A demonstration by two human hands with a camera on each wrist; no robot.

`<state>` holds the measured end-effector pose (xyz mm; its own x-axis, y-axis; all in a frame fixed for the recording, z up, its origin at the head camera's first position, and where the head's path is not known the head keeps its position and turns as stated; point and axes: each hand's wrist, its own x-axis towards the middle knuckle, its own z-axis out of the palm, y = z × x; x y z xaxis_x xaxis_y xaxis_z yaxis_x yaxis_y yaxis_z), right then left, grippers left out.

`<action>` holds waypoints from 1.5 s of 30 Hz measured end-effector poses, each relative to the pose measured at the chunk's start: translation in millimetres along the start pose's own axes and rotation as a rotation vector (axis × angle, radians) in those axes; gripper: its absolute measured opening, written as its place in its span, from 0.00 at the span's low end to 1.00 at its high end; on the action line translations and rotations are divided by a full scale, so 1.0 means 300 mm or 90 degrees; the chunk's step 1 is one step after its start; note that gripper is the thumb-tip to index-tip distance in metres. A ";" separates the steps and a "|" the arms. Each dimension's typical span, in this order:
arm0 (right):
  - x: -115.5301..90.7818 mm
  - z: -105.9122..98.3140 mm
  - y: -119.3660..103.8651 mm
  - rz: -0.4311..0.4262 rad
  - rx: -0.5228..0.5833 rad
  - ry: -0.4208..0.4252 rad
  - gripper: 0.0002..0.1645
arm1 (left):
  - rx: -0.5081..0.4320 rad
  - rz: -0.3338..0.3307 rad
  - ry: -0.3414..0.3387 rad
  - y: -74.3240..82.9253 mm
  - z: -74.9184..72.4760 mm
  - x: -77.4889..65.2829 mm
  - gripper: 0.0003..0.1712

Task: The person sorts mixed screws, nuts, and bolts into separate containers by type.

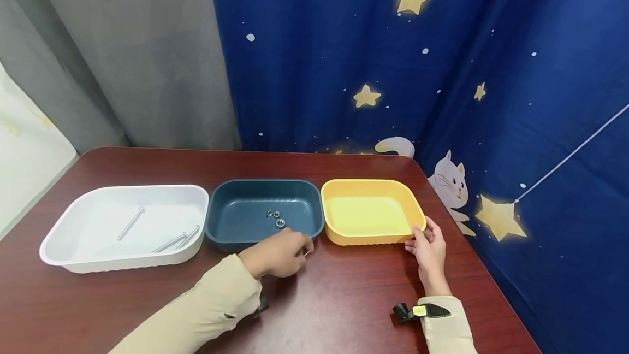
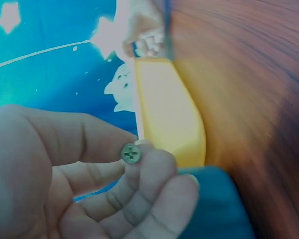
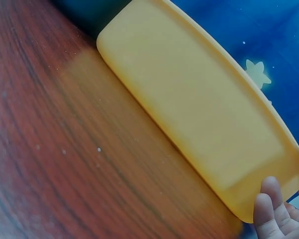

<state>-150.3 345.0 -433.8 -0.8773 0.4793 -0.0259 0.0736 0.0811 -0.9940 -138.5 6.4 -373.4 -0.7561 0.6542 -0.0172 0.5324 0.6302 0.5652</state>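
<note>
My left hand (image 1: 281, 253) is just in front of the dark blue tray (image 1: 265, 183). Between thumb and fingertips it pinches a screw (image 2: 131, 153), whose cross-slotted head faces the left wrist camera; most of the shank is hidden. With my right hand (image 1: 428, 250) I hold the near right corner of the yellow tray (image 1: 371, 239), thumb at the rim and fingers against the outer wall. No items show inside the yellow tray. Three metal nuts (image 1: 280, 223) lie in the dark blue tray.
At the left, a white tray (image 1: 123, 264) holds three long screws (image 1: 130, 224). The trays stand in a row on a reddish-brown table (image 1: 344, 299). Behind the table hang a grey curtain (image 1: 167, 59) and a blue starry one (image 1: 314, 59). The table's right edge runs near my right hand.
</note>
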 end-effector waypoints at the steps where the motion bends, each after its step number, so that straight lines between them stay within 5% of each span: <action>1: 0.000 0.001 0.000 -0.001 0.000 0.000 0.32 | -0.020 -0.003 0.006 0.003 -0.002 0.011 0.14; 9: -0.014 -0.003 0.013 0.012 -0.010 -0.009 0.33 | -0.229 -0.060 0.011 0.000 0.004 0.080 0.15; 18: 0.000 -0.005 0.000 0.004 -0.008 0.000 0.33 | -0.498 -0.061 0.037 -0.005 -0.005 0.172 0.14; 28: 0.000 -0.009 0.005 0.002 -0.002 0.001 0.33 | -0.674 -0.114 0.003 0.011 0.008 0.265 0.20; 34: -0.001 -0.009 0.006 0.003 0.000 -0.002 0.33 | -0.809 -0.182 0.039 0.028 0.037 0.325 0.21; 45: 0.003 0.001 0.006 -0.001 0.001 0.000 0.32 | -0.940 -0.258 0.083 0.043 0.070 0.401 0.23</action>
<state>-150.9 345.3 -435.6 -0.8775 0.4790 -0.0238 0.0712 0.0810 -0.9942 -214.7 101.9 -385.6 -0.8218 0.4563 -0.3412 -0.4910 -0.2635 0.8303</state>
